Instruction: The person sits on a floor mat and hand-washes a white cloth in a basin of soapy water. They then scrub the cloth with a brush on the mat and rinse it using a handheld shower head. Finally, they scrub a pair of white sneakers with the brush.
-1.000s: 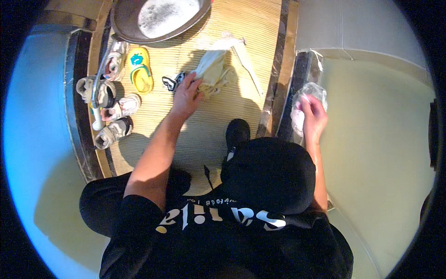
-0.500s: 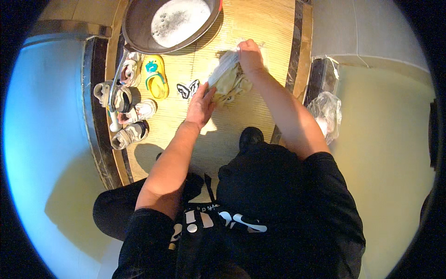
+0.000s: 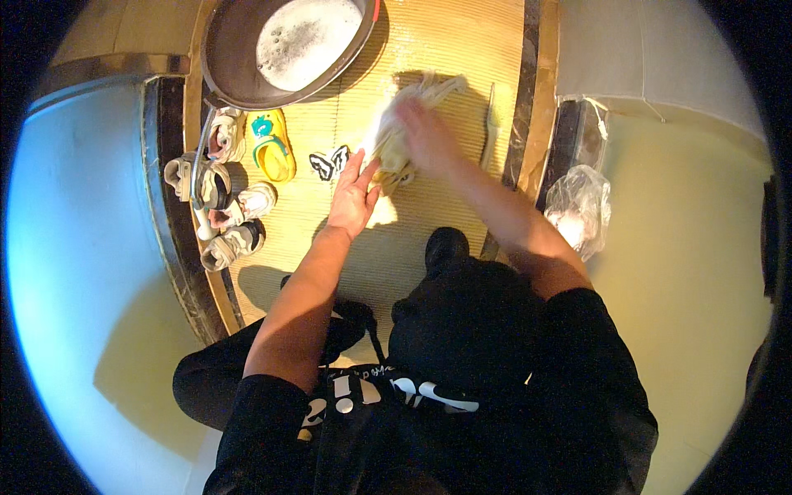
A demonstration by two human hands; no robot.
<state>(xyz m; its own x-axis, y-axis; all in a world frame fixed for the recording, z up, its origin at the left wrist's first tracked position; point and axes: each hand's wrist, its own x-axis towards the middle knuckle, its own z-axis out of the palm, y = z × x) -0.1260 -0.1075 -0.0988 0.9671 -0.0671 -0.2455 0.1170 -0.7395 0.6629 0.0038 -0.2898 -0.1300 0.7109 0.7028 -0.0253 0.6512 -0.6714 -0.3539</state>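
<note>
Pale cloth (image 3: 393,155) bunched on the ribbed floor (image 3: 450,33), mid-scene, right and near of the dark basin (image 3: 233,51) with foam. Left hand (image 3: 353,203): open, fingers extended, at cloth's near-left edge. Right hand (image 3: 424,137): over the cloth, motion-blurred, can't tell if gripping. Yellow clog (image 3: 272,148) well left; clear plastic bag (image 3: 582,210) right.

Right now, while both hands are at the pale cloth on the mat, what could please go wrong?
The pale cloth lies loose and bunched on the ribbed mat, so it might slip under the blurred right hand. The black-and-white item lies close beside the left hand and could be knocked aside. The dark basin, with white foamy-looking contents, stands near the cloth; a wide arm swing might splash it.
</note>
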